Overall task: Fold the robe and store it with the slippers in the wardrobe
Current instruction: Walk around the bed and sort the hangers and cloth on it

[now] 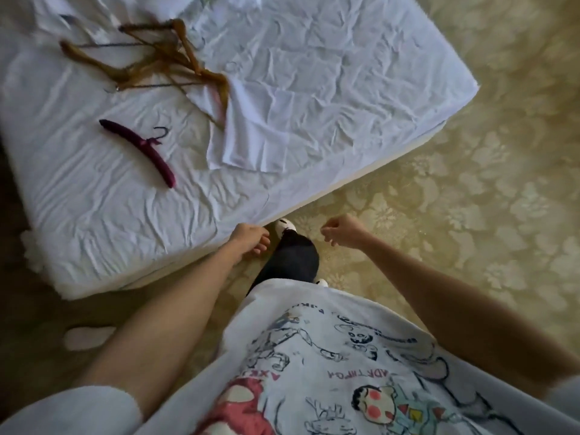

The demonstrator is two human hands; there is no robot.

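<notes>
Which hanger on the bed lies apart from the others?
The dark purple padded hanger, lying alone nearer the bed's left edge. The brown wooden hangers lie tangled in a pile farther up the sheet.

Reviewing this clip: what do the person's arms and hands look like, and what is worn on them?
Both forearms are bare. The left hand and right hand wear no gloves; no rings or watch show. White short sleeves end near the elbows, part of a white T-shirt printed with cartoon figures.
</notes>
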